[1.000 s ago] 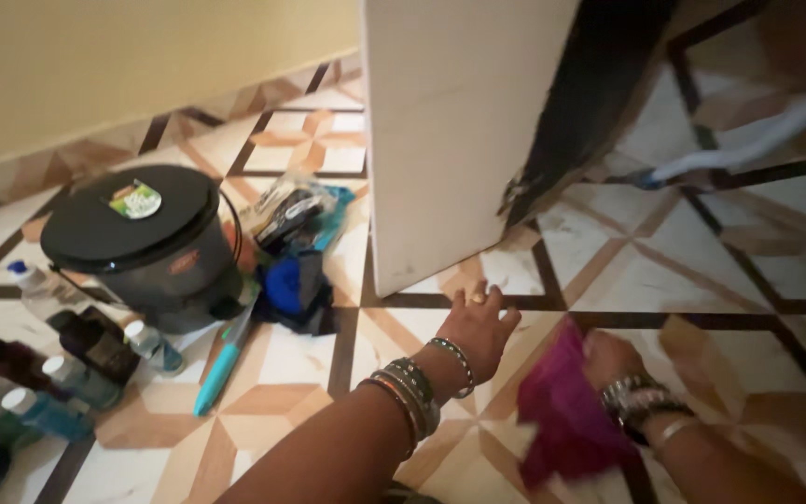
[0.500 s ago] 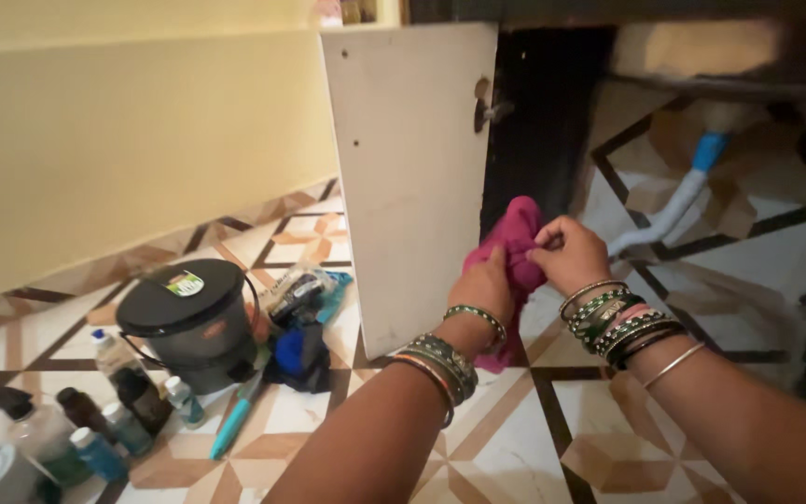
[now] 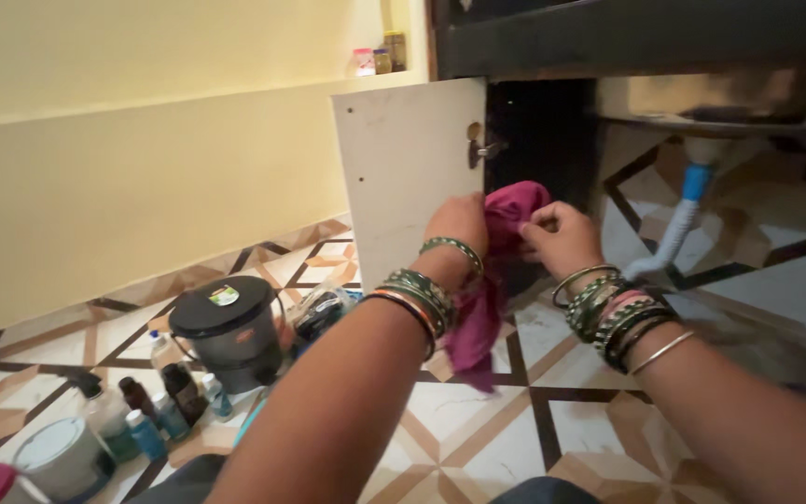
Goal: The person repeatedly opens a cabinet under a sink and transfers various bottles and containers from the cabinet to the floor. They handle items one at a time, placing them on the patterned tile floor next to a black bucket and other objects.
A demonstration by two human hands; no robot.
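Both my hands hold a magenta cloth (image 3: 487,299) up in front of an open cupboard under a sink. My left hand (image 3: 457,224) grips its upper left part. My right hand (image 3: 560,235) pinches its upper right edge. The rest of the cloth hangs down between my wrists, which wear several bangles. The white cupboard door (image 3: 408,173) stands open just behind my left hand.
A white and blue drain pipe (image 3: 678,219) runs down inside the cupboard. On the patterned tile floor at the left stand a dark lidded bucket (image 3: 230,331), several small bottles (image 3: 174,397), a blue brush and a grey container (image 3: 60,455). A yellow wall runs along the left.
My right hand lifted the cloth off the floor and my left hand joined it. Both hands now hold it higher before the cupboard, and my view has tilted upward.
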